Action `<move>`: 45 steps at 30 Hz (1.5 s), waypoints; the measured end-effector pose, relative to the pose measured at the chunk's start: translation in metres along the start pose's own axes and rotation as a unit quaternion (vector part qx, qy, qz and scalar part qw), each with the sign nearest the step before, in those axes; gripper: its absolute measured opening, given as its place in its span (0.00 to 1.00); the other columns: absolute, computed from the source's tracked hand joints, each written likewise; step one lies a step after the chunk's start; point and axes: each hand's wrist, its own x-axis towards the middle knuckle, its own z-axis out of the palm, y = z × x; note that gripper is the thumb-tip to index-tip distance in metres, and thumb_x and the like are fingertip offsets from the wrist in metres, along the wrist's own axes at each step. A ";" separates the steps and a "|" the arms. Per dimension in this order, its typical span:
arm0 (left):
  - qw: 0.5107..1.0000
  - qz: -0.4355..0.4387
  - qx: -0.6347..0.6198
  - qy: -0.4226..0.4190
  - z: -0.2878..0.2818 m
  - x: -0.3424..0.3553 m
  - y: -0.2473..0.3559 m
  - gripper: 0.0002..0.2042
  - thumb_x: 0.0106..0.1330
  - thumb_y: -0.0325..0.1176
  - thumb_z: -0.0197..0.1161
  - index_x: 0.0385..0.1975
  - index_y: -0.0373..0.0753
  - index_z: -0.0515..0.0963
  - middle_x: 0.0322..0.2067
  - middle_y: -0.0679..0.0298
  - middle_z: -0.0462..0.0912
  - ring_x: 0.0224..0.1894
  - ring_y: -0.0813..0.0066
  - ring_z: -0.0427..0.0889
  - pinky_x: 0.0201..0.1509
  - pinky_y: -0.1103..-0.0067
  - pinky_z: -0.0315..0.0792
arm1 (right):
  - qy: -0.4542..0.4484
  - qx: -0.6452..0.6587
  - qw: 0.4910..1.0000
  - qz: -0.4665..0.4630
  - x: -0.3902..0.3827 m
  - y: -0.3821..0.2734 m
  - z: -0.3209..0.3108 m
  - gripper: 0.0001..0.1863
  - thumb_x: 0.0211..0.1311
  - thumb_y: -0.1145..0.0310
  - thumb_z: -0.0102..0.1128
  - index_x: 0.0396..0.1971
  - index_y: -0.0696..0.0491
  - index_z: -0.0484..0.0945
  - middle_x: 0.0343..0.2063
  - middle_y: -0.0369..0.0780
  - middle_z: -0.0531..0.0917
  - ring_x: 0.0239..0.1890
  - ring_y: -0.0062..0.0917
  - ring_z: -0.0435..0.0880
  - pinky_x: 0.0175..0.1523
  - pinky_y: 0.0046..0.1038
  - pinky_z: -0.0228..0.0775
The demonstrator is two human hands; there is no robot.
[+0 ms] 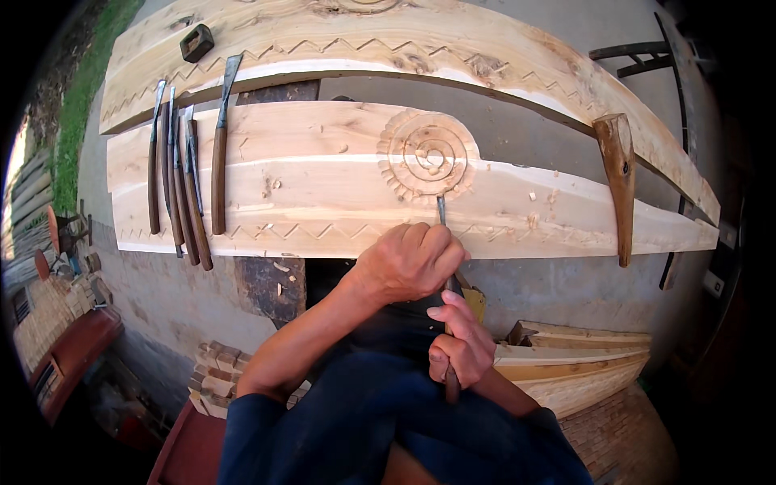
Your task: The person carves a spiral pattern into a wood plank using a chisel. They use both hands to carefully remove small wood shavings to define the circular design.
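Observation:
Both my hands are closed around one carving gouge (442, 212). My left hand (414, 260) wraps the upper part of the tool, over the near edge of the pale board (323, 194). Lower on the handle, my right hand (465, 339) grips it close to my body. The gouge's metal tip meets the lower rim of a carved round spiral rosette (432, 158) with a scalloped border. A zigzag line is cut along the board's near edge. Small wood chips lie scattered over the surface.
Several chisels (220, 178) lie at the board's left end. A wooden mallet (621, 182) rests across its right part. Beyond lies a second carved board (388, 48) bearing a dark ink-line box (196, 43). Stacked wood pieces (582, 364) stand at lower right.

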 end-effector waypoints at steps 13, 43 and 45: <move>0.998 0.020 -0.036 0.040 -0.002 0.004 -0.003 0.14 0.71 0.42 0.76 0.30 0.42 0.79 0.24 0.68 0.66 0.22 0.73 0.72 0.24 0.76 0.68 | -0.020 0.004 1.000 0.013 0.011 -0.009 -0.017 0.11 0.77 0.73 0.60 0.31 0.61 0.79 0.45 0.57 0.90 0.52 0.58 0.94 0.45 0.42 0.92; 0.998 0.029 -0.025 0.045 -0.001 0.016 0.013 0.15 0.68 0.46 0.77 0.31 0.44 0.80 0.23 0.70 0.64 0.21 0.76 0.72 0.22 0.76 0.65 | -0.081 0.058 0.995 -0.003 0.001 0.006 -0.055 0.13 0.81 0.65 0.65 0.37 0.61 0.82 0.47 0.53 0.90 0.58 0.56 0.91 0.65 0.58 0.88; 0.999 0.028 -0.035 0.030 0.003 0.019 0.014 0.15 0.69 0.45 0.76 0.31 0.44 0.79 0.24 0.70 0.64 0.22 0.76 0.72 0.23 0.77 0.66 | -0.045 0.048 0.997 0.041 0.001 0.006 -0.060 0.14 0.82 0.65 0.63 0.38 0.62 0.84 0.45 0.54 0.90 0.57 0.56 0.92 0.63 0.57 0.89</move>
